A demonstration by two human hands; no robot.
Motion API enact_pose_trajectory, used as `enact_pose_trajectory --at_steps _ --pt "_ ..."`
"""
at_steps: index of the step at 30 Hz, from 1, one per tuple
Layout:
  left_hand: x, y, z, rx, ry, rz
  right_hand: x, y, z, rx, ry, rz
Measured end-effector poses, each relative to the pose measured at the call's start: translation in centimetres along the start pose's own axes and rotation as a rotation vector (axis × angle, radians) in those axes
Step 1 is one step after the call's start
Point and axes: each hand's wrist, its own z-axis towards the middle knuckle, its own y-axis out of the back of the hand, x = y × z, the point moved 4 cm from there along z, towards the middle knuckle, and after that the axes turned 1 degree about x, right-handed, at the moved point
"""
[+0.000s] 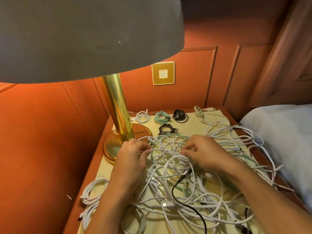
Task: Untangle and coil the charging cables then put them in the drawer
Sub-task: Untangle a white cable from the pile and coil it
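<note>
Untangling: left hand [133,156] and right hand [204,153] fingers [185,152] pinch white strands [163,150] of the cable pile [182,188] beneath them; next, tug one free

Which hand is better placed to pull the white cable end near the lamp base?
Likely the left hand: the white cable end lies right by it, beside the lamp base. The right hand grips tangled strands farther away.

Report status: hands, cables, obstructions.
Left hand and right hand pinch strands in the tangle. Finished coils at back; most cables knotted. Lamp base beside left hand; drawer unseen.
</note>
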Motion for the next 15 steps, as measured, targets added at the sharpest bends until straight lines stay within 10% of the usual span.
enact_pose_trajectory --at_steps 11,15 --pt "-4.5 3.0 -0.8 -0.169 -0.363 -0.267 1.4 2.0 -5.8 -0.293 0.132 0.600" --pt "-6.3 3.6 -1.3 -0.207 -0.495 -0.198 2.9 1.6 -6.0 -0.357 0.232 0.477"
